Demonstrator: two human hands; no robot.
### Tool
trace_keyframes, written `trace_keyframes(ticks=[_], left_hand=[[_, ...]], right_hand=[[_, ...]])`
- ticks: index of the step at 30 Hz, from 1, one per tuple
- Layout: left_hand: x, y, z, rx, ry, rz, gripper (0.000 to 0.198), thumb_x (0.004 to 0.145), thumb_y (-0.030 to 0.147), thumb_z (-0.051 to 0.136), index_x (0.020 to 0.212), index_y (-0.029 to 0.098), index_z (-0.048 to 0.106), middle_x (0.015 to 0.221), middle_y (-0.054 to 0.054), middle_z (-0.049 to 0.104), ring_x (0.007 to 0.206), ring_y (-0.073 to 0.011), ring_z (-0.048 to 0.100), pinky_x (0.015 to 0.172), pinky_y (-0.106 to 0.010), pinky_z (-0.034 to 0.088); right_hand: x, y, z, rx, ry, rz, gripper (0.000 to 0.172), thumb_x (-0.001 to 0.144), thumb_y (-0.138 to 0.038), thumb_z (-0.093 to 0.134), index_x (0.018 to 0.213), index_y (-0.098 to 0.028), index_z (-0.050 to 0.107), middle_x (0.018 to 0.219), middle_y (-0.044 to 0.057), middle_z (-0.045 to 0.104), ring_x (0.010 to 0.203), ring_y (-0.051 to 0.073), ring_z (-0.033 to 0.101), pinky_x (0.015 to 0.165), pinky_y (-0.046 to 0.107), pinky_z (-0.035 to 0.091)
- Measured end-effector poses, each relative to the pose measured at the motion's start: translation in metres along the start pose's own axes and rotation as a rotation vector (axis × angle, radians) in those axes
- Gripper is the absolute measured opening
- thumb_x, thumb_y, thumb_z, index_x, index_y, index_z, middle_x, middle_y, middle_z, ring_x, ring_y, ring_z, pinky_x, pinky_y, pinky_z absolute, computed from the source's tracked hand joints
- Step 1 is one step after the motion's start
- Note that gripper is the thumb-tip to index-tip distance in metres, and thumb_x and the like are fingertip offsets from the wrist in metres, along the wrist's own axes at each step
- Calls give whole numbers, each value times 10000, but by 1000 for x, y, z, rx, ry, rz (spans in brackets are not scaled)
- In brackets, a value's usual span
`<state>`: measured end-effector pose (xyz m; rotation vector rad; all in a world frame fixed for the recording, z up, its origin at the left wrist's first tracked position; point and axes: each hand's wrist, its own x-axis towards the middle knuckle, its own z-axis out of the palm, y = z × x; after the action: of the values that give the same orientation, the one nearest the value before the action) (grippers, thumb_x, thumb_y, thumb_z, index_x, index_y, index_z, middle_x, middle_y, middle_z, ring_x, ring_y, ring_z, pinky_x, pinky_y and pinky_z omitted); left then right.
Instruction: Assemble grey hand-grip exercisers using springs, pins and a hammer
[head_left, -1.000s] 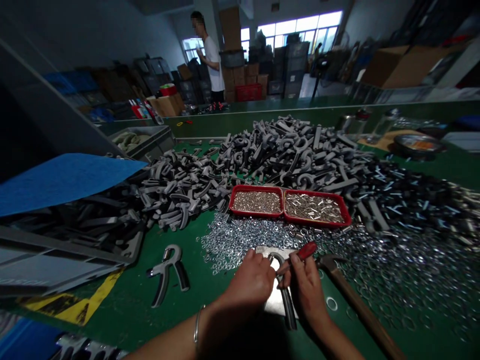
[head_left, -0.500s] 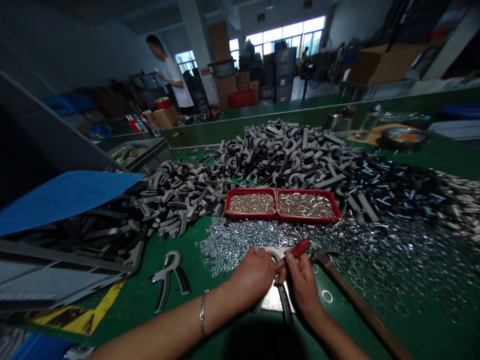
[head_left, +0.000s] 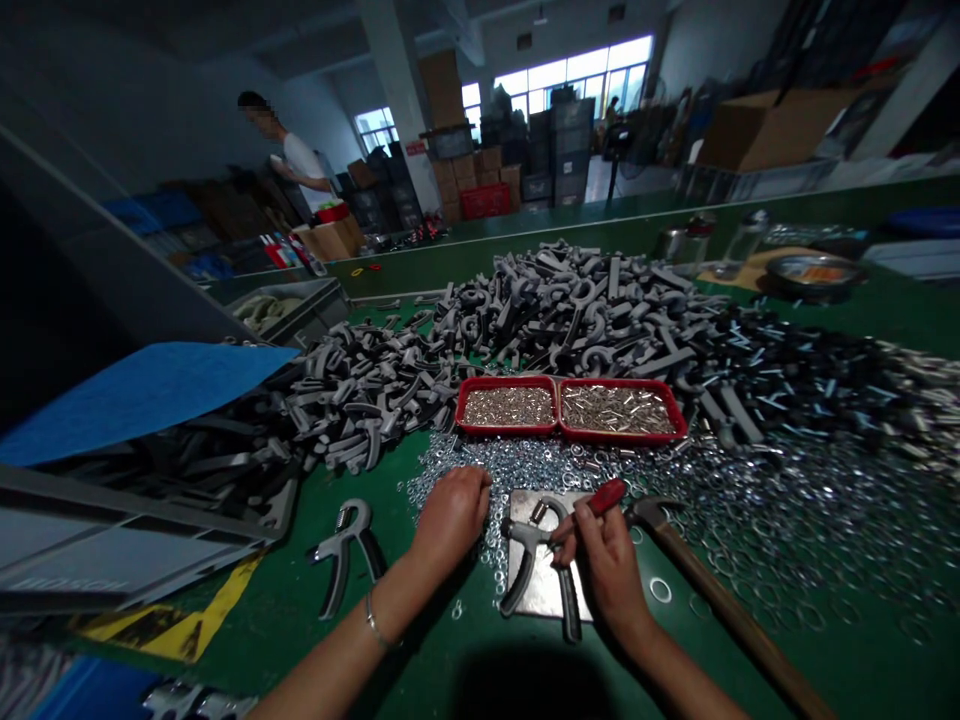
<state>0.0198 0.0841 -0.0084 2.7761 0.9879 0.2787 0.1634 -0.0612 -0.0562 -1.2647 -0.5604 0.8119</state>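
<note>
My right hand (head_left: 606, 550) is closed on a red-handled tool (head_left: 606, 497), whose tip points left at the joint of a grey hand grip (head_left: 529, 560). That grip lies on a metal plate (head_left: 544, 597), its spring showing near the top. Over the near-left edge of the small washers (head_left: 517, 460) is my left hand (head_left: 452, 515), its fingers curled and pressed together; what they hold, if anything, is hidden. A second hand grip (head_left: 349, 550) lies on the green table, left of my left forearm.
A hammer (head_left: 720, 595) lies right of the plate. Two red trays (head_left: 559, 430) of small metal parts stand beyond the washers, before a heap of grey handles (head_left: 570, 300). A grey crate (head_left: 150, 540) stands at left. One person (head_left: 304, 170) is in the background.
My left hand has moved left, off the hand grip and plate, uncovering them. My right hand has stayed with the red-handled tool. The person in the background has moved left.
</note>
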Motion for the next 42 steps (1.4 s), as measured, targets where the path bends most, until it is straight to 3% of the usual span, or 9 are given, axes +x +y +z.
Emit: trace_keyframes(ticks=[7, 10, 13, 17, 20, 24, 33, 38, 42], left_hand=[[-29, 27, 13, -292, -203, 121, 190, 897, 200, 629, 1086, 221, 625, 1114, -49, 623, 1070, -229, 543, 942, -379, 454], [-3, 13, 4, -257, -159, 123, 162, 890, 273, 663, 1031, 205, 623, 1041, -39, 643, 1002, -211, 578, 916, -356, 468], [54, -18, -13, 12, -68, 109, 112, 973, 235, 530, 1002, 179, 622, 1017, -52, 666, 971, -175, 612, 884, -295, 485], [131, -54, -23, 183, -37, 68, 166, 947, 114, 524, 1057, 112, 648, 1097, -142, 670, 1096, -246, 607, 974, -413, 463], [159, -66, -16, 265, -89, 59, 166, 939, 240, 610, 1041, 117, 655, 1074, -99, 676, 1019, -233, 642, 921, -446, 512], [157, -74, -2, 315, -98, 51, 243, 944, 338, 615, 1078, 137, 639, 1096, -68, 662, 990, -210, 647, 888, -434, 536], [150, -73, 8, 246, -19, 90, 185, 937, 94, 503, 981, 79, 682, 996, -161, 700, 1021, -274, 646, 934, -422, 462], [148, -72, 7, 149, 13, 40, 127, 948, 214, 588, 984, 119, 665, 1033, -67, 692, 1028, -221, 640, 965, -457, 473], [143, -68, -4, -4, 73, -11, 134, 934, 129, 551, 968, 110, 680, 1038, -119, 705, 1031, -234, 649, 959, -405, 475]], right_hand=[[47, -45, -52, -930, -102, -96, 268, 907, -505, 569, 930, -238, 581, 650, 4, 641, 586, 227, 626, 546, 304, 419], [73, -71, -72, -1347, -210, -198, 224, 915, -426, 583, 975, -218, 639, 856, 83, 697, 750, 274, 660, 614, 337, 441], [97, -87, -60, -1533, -291, -469, 195, 976, -324, 502, 1001, -199, 650, 1007, 107, 676, 912, 260, 631, 717, 335, 467], [142, -83, -7, -1616, -380, -644, 187, 962, -257, 541, 845, -202, 676, 913, 75, 678, 959, 239, 585, 797, 313, 449], [179, -69, 26, -1663, -395, -665, 170, 928, -235, 595, 792, -178, 681, 874, 82, 684, 979, 240, 578, 841, 328, 439], [203, -57, 36, -1719, -409, -641, 163, 917, -298, 635, 833, -161, 660, 899, 32, 671, 959, 212, 605, 873, 383, 453], [199, -48, 36, -1675, -349, -614, 159, 964, -259, 552, 965, -139, 658, 992, 80, 678, 1097, 266, 563, 968, 462, 404], [201, -45, 42, -1513, -288, -538, 250, 945, -360, 607, 1091, -158, 636, 1155, 72, 642, 1073, 242, 603, 955, 475, 462], [200, -59, 43, -1281, -266, -464, 239, 950, -361, 598, 1080, -163, 627, 1115, 60, 649, 1011, 223, 623, 903, 446, 496]])
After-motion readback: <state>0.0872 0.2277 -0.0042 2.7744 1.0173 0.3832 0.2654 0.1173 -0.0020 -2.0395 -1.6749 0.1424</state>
